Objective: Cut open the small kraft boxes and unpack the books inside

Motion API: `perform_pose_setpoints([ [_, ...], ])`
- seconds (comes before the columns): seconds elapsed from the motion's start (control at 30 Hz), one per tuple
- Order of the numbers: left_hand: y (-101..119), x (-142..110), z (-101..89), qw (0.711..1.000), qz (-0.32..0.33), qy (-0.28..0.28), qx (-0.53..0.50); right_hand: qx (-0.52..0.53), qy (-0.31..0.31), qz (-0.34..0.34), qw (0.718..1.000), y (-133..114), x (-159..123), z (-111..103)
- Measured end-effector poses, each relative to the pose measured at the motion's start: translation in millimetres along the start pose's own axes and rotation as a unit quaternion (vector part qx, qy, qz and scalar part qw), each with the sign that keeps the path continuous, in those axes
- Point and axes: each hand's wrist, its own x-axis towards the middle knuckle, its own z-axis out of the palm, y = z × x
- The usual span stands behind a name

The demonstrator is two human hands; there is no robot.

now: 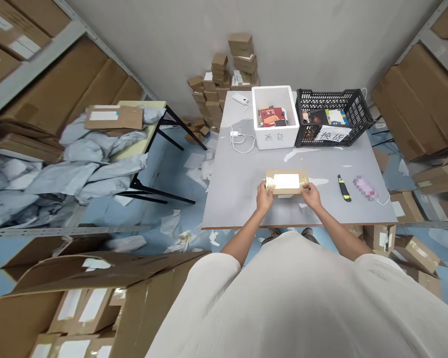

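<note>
A small cardboard parcel [287, 181] with a white label and shiny tape at both ends lies on the grey table [246, 199]. My left hand [265, 196] grips its left end, and my right hand [311, 195] holds its right end. To the right of my right hand lies a black-and-yellow utility knife [344, 188]. Beyond it is a pixelated pink object [366, 188] with a white cord.
At the table's far end stand a white foam box [274, 134] holding books and a black plastic crate [330, 117] with books and a paper sign. A white charger and cable [239, 134] lie left of them. Stacked cartons, shelves and grey mailers surround the table.
</note>
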Motion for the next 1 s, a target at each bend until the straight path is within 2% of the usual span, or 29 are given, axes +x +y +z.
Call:
perform_pose_setpoints([
  [0.13,7,2,16.0,1.000,0.016,-0.017,-0.020,-0.016,0.030,-0.012,0.999,1,-1,-20],
  [0.3,26,6,46.5,0.998,0.029,-0.047,-0.035,-0.035,0.049,-0.002,0.998,17,7,-50],
  [0.43,34,4,66.1,0.997,0.021,-0.066,-0.026,-0.037,0.028,0.004,0.999,36,13,-64],
  [0.53,38,1,72.1,0.999,0.027,-0.044,0.016,-0.024,0.002,-0.010,1.000,48,17,-69],
  [0.63,46,-4,74.8,0.993,0.075,-0.019,0.089,0.003,-0.025,-0.022,0.999,56,21,-72],
  [0.77,61,-14,85.1,0.972,0.164,-0.067,0.153,0.054,-0.057,-0.013,0.997,68,27,-84],
  [0.87,69,-21,95.8,0.965,0.171,-0.069,0.185,0.055,-0.050,0.012,0.997,88,34,-102],
  [1.0,76,-25,105.0,0.968,0.145,-0.043,0.199,-0.008,-0.013,0.059,0.998,130,47,-133],
])
